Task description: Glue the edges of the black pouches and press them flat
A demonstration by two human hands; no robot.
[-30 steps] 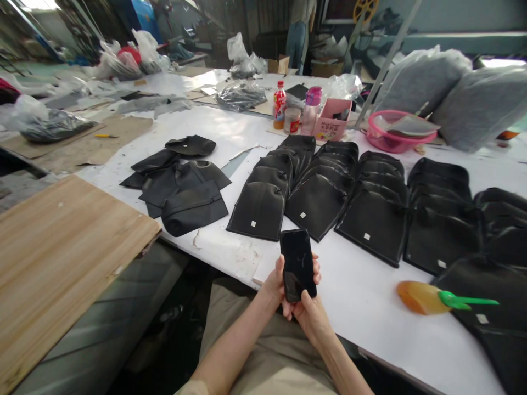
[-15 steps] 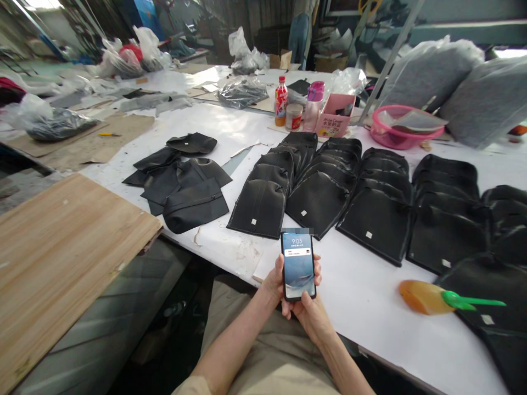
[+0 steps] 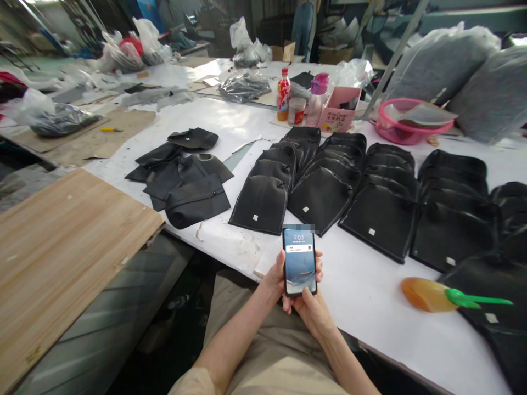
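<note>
Black-edged and oblong, the glass-fronted phone (image 3: 300,263) seems best held steady: the bare left hand (image 3: 274,276) grips its left side, the bare right hand (image 3: 315,312) its bottom.

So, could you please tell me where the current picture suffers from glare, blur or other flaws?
Head view: the phone shows a legible 9:03, though a pixelated strip covers its top edge; head view: glare brightens the far part of the white table; head view: the orange bottle looks slightly soft.
</note>
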